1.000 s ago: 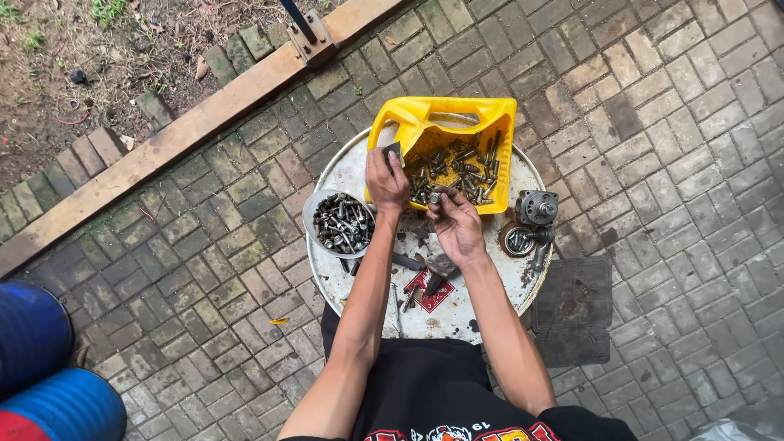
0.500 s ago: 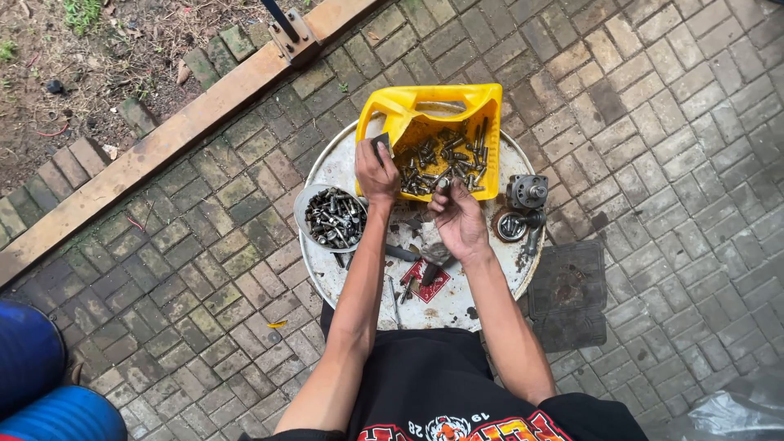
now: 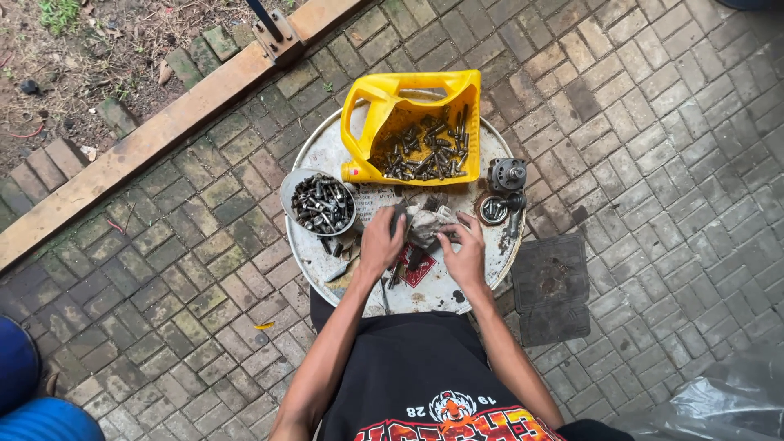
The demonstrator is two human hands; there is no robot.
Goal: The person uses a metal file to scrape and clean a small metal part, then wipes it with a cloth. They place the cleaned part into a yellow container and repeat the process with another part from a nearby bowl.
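- My left hand [image 3: 380, 243] and right hand [image 3: 467, 255] both close on the grimy rag [image 3: 429, 222], centre frame.
- I should keep it bunched, clear of the yellow tub [image 3: 367, 110] of bolts.

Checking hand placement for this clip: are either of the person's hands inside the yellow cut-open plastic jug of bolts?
No: both the left hand and right hand rest on a crumpled grey rag, below the yellow cut-open plastic jug.

A round metal bowl [image 3: 321, 202] of bolts sits beside a cut yellow jug [image 3: 412, 122]. A dark mat [image 3: 551, 287] lies on brick paving [image 3: 670, 147].
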